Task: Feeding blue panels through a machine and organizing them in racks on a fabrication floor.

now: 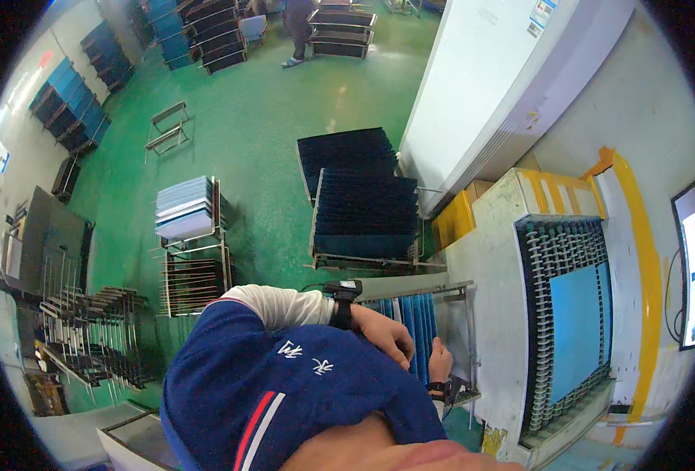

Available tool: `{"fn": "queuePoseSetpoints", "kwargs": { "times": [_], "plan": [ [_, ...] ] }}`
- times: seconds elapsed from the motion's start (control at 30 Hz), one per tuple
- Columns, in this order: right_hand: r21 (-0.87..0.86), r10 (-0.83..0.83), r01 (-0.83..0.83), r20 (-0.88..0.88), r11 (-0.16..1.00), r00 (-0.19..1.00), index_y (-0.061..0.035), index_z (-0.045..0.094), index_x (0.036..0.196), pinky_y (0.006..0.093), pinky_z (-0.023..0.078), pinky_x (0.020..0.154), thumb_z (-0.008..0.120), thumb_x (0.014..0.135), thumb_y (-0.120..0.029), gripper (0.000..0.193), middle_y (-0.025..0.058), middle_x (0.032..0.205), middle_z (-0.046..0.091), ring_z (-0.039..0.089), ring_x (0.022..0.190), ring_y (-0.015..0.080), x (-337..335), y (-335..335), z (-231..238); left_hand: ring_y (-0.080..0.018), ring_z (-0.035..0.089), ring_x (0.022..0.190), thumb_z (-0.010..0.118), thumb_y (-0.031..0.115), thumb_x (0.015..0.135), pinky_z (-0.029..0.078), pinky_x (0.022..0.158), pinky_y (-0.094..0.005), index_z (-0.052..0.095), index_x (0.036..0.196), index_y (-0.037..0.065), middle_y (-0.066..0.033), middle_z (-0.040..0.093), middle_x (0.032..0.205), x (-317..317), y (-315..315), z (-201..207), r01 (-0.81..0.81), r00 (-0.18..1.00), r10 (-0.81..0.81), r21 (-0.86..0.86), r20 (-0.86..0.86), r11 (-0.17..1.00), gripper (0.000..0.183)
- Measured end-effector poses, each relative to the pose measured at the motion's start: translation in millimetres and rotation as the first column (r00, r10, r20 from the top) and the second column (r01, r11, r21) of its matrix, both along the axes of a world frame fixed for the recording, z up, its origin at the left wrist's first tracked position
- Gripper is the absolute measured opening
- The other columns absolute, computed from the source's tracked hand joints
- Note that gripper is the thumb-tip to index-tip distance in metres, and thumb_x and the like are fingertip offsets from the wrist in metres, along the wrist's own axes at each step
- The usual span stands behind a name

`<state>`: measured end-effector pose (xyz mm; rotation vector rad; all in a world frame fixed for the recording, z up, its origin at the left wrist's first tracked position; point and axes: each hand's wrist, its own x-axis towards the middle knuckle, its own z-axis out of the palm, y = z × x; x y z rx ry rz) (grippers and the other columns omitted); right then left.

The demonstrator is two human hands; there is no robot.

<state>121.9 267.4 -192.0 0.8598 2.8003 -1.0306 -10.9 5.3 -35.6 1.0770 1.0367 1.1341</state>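
A metal rack [470, 330] stands right in front of me, with several thin blue panels [420, 314] upright in it. My left hand [387, 336] lies over the left part of these panels, its fingers curled downward; what they hold, if anything, is hidden. Beside the panels' right edge is my right hand [440, 363], closed with its thumb up against a blue panel; its fingertips are hidden. A black device is strapped on my left wrist, and a black band circles the right one. My torso covers the near part of the rack.
To the right, a roller conveyor [537, 330] carries a flat blue sheet [579, 334], with a screen [687, 267] beyond. Ahead stand racks of dark panels [367, 212]. A rack of pale sheets [186, 208] and empty metal racks [100, 330] are leftward. Another person [297, 31] stands far off.
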Motion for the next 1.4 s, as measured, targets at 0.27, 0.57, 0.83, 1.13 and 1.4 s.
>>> {"fn": "queuePoseSetpoints", "kwargs": {
  "times": [0.27,0.57,0.83,1.13,1.4],
  "plan": [
    [0.012,-0.019,0.02,-0.029,1.0,0.999,0.0018,0.07,0.084,0.0469,0.046,0.064,0.051,0.095,-0.051,0.058,0.0257,0.073,0.064,0.064,0.07,0.0409,3.6,1.2,-9.5,-0.0183,0.062,0.097,0.064,0.034,0.095,0.048,0.087,-0.0354,0.064,0.111,-0.006,-0.014,0.069,0.102,0.7,0.6,-1.3,0.008,1.0,-0.009,-0.024,-0.027,1.0,0.043],
    [-0.026,-0.018,0.019,0.026,0.999,0.999,0.0011,0.071,0.086,0.0466,0.047,0.066,0.05,0.095,-0.053,0.059,0.0258,0.075,0.065,0.065,0.073,0.0417,3.5,0.0,-3.7,-0.0181,0.063,0.095,0.063,0.034,0.096,0.049,0.085,-0.0351,0.064,0.111,-0.005,-0.0127,0.07,0.101,-0.5,-0.3,7.5,0.025,0.999,-0.025,-0.024,-0.027,0.999,0.042],
    [-0.049,-0.014,0.018,0.077,0.999,0.997,0.0006,0.072,0.09,0.0457,0.048,0.07,0.05,0.095,-0.055,0.06,0.0242,0.08,0.068,0.066,0.078,0.0413,2.2,4.7,-9.1,-0.0192,0.063,0.094,0.063,0.035,0.095,0.049,0.084,-0.0355,0.066,0.109,-0.004,-0.0136,0.07,0.099,-0.8,-1.4,5.0,0.005,0.999,-0.006,-0.015,-0.053,1.0,0.042],
    [-0.026,-0.024,0.025,0.031,0.999,0.999,-0.0002,0.072,0.092,0.0459,0.049,0.072,0.05,0.095,-0.055,0.059,0.0242,0.083,0.068,0.066,0.081,0.0412,5.4,6.6,-19.2,-0.0178,0.062,0.093,0.063,0.035,0.095,0.048,0.083,-0.0354,0.065,0.108,-0.005,-0.0124,0.069,0.098,0.3,-0.2,0.3,0.003,0.999,-0.003,0.01,-0.047,1.0,0.042],
    [-0.036,-0.021,0.022,0.021,0.999,1.0,0.003,0.069,0.088,0.0452,0.046,0.068,0.051,0.096,-0.053,0.059,0.0244,0.077,0.065,0.062,0.073,0.0372,3.6,2.4,-7.8,-0.016,0.061,0.091,0.064,0.037,0.095,0.048,0.082,-0.0352,0.065,0.106,-0.004,-0.0108,0.068,0.095,0.2,-1.3,3.4,0.003,1.0,-0.004,-0.022,-0.026,1.0,0.043]
  ]
}}
